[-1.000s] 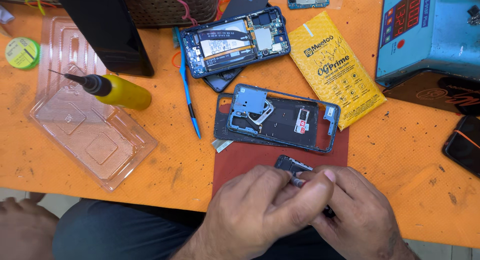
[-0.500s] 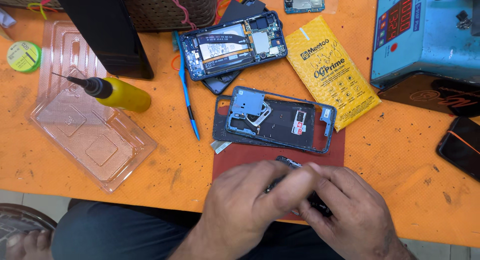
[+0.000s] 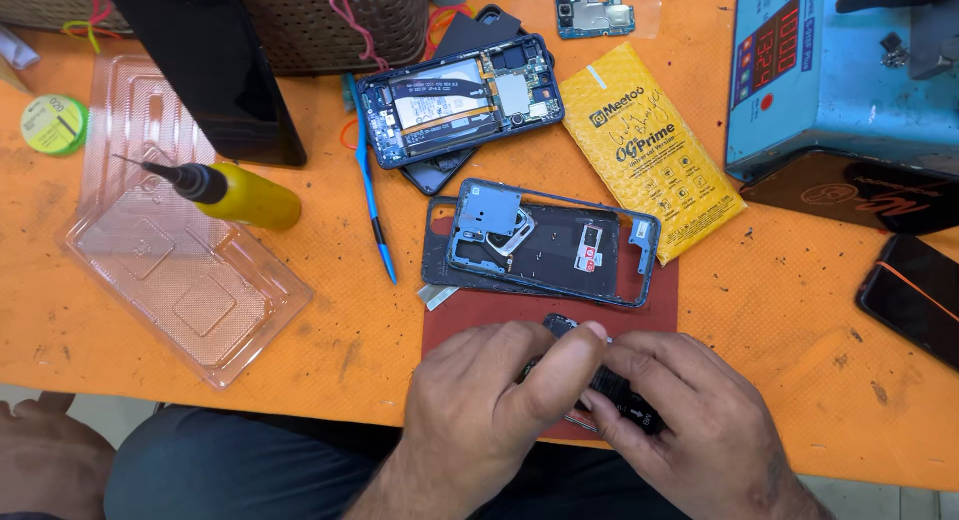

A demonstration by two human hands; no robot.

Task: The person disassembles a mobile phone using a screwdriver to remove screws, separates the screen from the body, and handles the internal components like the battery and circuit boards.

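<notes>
Presently both hands work at the near edge of the table [image 3: 799,380], over a dark red mat [image 3: 479,320]. Left hand [image 3: 479,400] and right hand [image 3: 679,420] meet on one small dark part [image 3: 599,375], a flat black piece, mostly hidden by the fingers. Left thumb and forefinger are pinched narrow on its upper-left end; the right fingers are curled close around its lower-right end. Its long axis runs from upper left to lower right, so each hand has one end, the left hand at the far end and the right hand at the end nearer the body. Whether the part rests on the mat or is lifted clear, cannot tell. Just beyond the fingertips, near but apart, lies an open blue phone frame [image 3: 544,242], long axis left to right. Farther back lies an opened phone body [image 3: 460,98] showing its boards. To the left are a blue pry tool [image 3: 368,180], a yellow bottle with needle tip [image 3: 240,192] and a clear plastic tray [image 3: 185,270]. A yellow padded pouch [image 3: 649,150] lies to the right.
</notes>
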